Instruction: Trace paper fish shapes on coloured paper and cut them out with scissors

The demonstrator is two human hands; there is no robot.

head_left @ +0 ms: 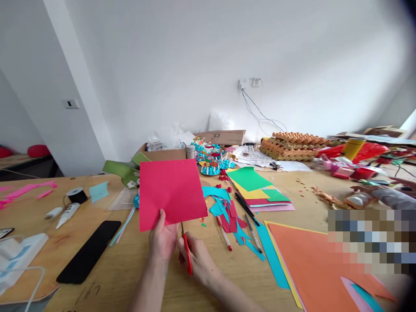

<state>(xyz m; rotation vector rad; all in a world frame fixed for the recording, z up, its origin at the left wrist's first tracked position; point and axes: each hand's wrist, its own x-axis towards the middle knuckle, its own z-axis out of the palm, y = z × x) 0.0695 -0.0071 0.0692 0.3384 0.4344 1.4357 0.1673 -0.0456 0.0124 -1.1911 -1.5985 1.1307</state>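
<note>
**Holding the red sheet and scissors**

From my remote view, the table carried a cardboard box with clear plastic at its top. The left hand pinched the sheet's lower edge, holding it above the table. The right hand closed around the scissors, tips just below the sheet.

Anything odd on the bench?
Loose teal and red paper scraps lie strewn among the pens on the wooden table, unlike the tidy stacked sheets. A pixelated patch also hides the lower right of the view.
</note>
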